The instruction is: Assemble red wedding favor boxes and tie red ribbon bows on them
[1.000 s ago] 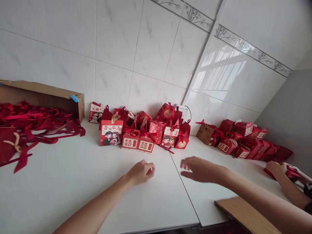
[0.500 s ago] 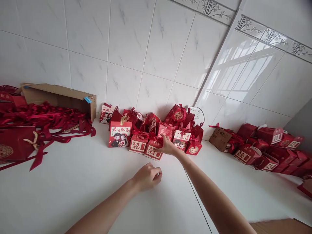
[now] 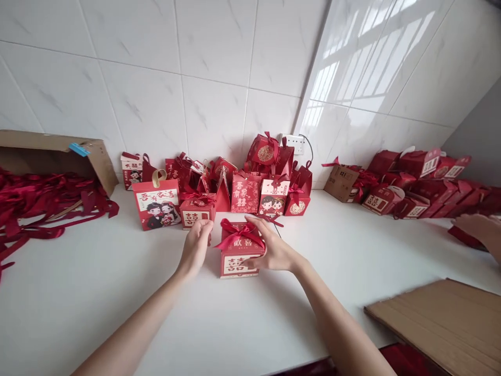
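Observation:
A red gift box with a bow and a cream label (image 3: 239, 261) stands upright on the white table (image 3: 219, 324). My right hand (image 3: 270, 248) grips its right side, thumb in front and fingers at the top edge. To the left of this box, my left hand (image 3: 195, 248) is raised with its fingers pressed together; a small gap separates it from the box, and whether it holds anything is hidden. Just behind my left hand sits a similar red box (image 3: 198, 206), beside a red box with a cartoon couple (image 3: 157, 206).
More red boxes (image 3: 245, 193) line the tiled wall near a power strip (image 3: 293, 143). An open carton (image 3: 92, 162) and red ribbons (image 3: 50, 196) lie left. Piled boxes (image 3: 426, 193), another person's hand (image 3: 483, 232) and flat cardboard (image 3: 442, 318) are right.
My right hand has brought one red box forward, away from the row. My left hand has risen beside it. The view has shifted, and another person's hand now shows more fully at right.

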The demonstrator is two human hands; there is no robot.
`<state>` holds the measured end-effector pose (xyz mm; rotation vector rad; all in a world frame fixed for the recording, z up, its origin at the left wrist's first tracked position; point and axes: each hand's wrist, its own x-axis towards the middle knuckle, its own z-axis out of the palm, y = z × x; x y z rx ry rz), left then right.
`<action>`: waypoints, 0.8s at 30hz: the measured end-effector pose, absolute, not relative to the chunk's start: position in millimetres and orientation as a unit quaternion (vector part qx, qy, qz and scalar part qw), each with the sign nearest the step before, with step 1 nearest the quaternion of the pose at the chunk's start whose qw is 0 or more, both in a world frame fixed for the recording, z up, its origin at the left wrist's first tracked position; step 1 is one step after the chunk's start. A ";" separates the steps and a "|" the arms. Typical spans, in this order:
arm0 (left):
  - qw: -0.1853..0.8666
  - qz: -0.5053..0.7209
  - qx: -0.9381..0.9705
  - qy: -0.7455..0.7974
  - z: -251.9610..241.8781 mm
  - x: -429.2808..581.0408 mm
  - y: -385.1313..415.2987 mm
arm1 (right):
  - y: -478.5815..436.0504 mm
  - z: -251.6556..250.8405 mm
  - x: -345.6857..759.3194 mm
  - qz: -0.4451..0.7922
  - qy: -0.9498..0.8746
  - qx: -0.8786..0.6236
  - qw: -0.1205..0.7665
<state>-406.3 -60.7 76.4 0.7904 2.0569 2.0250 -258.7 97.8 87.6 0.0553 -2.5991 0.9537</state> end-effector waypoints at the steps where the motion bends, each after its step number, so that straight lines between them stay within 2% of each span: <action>1: 0.092 0.666 0.270 0.689 77.2 -406.5 -60.1 | 96.8 89.0 -255.9 0.356 -0.918 0.035 0.173; 3: 0.118 0.654 0.301 0.684 80.0 -404.3 -60.7 | 94.9 94.2 -251.0 0.385 -0.904 0.052 0.175; 5: 0.150 0.643 0.349 0.665 84.4 -399.3 -63.0 | 91.7 100.3 -246.9 0.393 -0.890 0.044 0.227; 9: 0.211 0.605 0.420 0.643 93.1 -388.7 -67.6 | 74.4 107.5 -243.0 0.280 -0.886 0.086 0.360; 12: 0.154 0.574 0.443 0.671 97.1 -385.7 -68.8 | 54.8 104.5 -245.5 0.139 -0.898 0.150 0.390; 15: 0.109 0.544 0.474 0.684 99.8 -385.5 -69.4 | 39.8 97.5 -250.2 0.059 -0.894 0.174 0.408; 24: 0.116 0.520 0.522 0.666 104.7 -381.0 -71.3 | 30.7 92.4 -251.7 0.054 -0.861 0.209 0.460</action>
